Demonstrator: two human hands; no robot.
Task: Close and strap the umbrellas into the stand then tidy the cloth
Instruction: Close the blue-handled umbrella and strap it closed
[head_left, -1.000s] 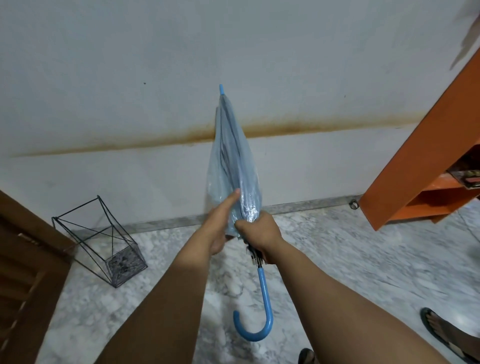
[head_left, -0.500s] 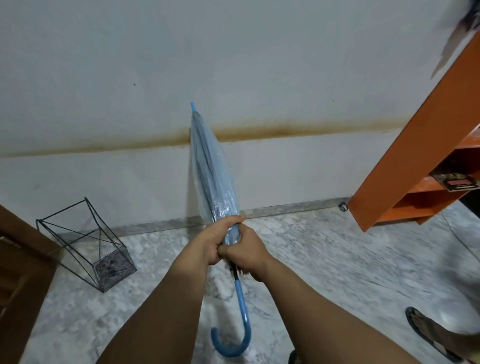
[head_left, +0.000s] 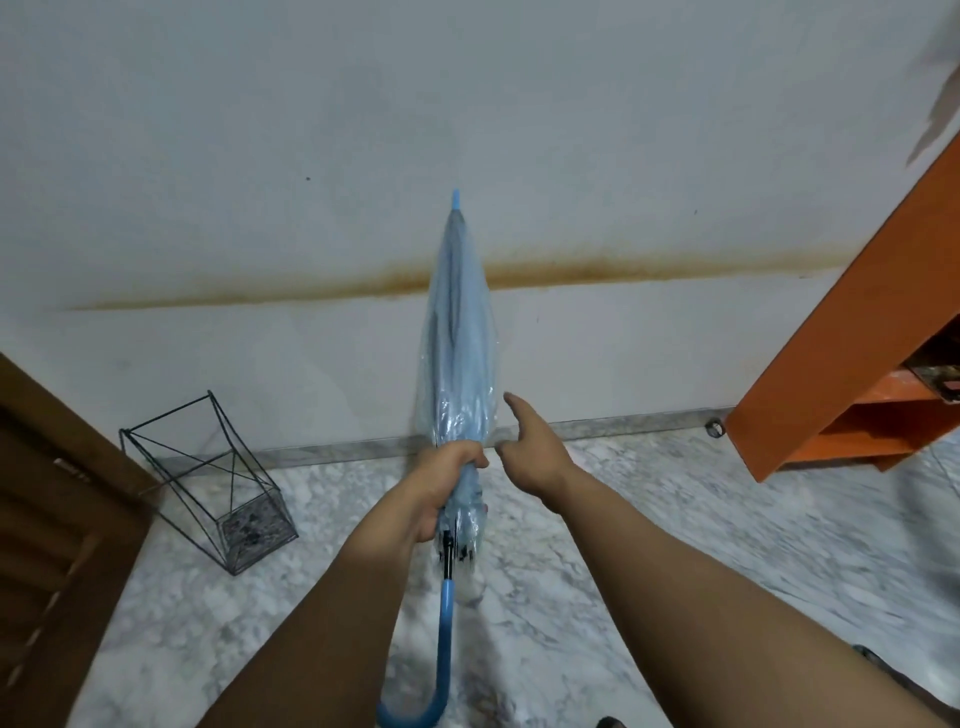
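- One head-worn, wide-angle view is given, aimed forward and down toward the wall (head_left: 311, 130) and marble floor (head_left: 649, 519).
- Both forearms are seen close, entering from the bottom edge.
- The floor's far edge is met at mid-frame.

Closed pale-blue clear-plastic umbrella (head_left: 457, 332) at centre, tip toward the stained white wall (head_left: 311, 130), hooked handle nearest the camera. Left hand (head_left: 441, 478) on its lower canopy, right hand (head_left: 530, 447) just right of it. Black wire-frame stand (head_left: 208, 478) on the marble floor (head_left: 675, 519) at left, against the wall, beside the brown wooden door (head_left: 47, 519). Orange shelf unit (head_left: 857, 338) far right.
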